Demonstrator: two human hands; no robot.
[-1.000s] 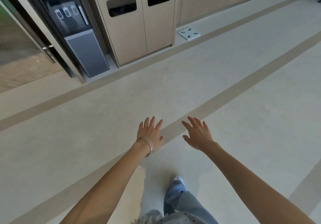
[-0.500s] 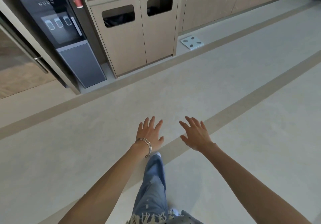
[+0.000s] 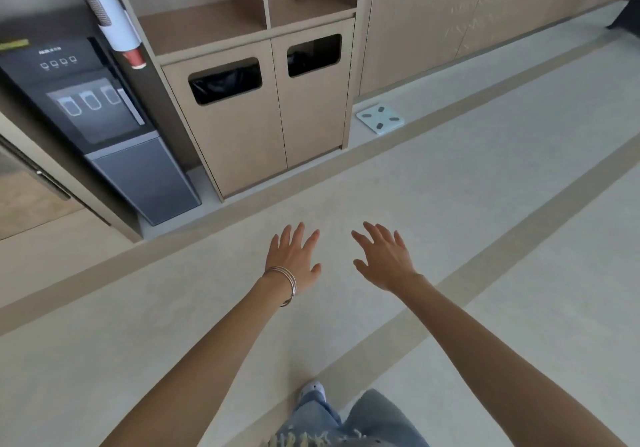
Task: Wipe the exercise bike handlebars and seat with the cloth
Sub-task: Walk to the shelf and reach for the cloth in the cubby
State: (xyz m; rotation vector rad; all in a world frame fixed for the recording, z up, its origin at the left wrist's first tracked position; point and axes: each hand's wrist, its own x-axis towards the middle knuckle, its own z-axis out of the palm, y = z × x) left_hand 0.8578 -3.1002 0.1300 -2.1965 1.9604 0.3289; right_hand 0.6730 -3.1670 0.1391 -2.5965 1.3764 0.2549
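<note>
My left hand (image 3: pixel 294 261), with thin bangles on its wrist, is stretched out in front of me over the pale floor, fingers spread and holding nothing. Beside it my right hand (image 3: pixel 384 263) is held out the same way, fingers straight and empty. No exercise bike and no cloth appear in the head view. My jeans leg and a light shoe (image 3: pixel 313 389) show at the bottom edge.
Ahead stands a wooden cabinet (image 3: pixel 277 127) with two bin openings and open shelves above. A dark water dispenser (image 3: pixel 104 127) with a cup tube stands to its left. A white bathroom scale (image 3: pixel 380 118) lies on the floor to the right, by wood wall panels.
The cabinet and water dispenser have come nearer and the view has tilted up, showing the shelves. My legs have changed stride. Both hands stay held out, open.
</note>
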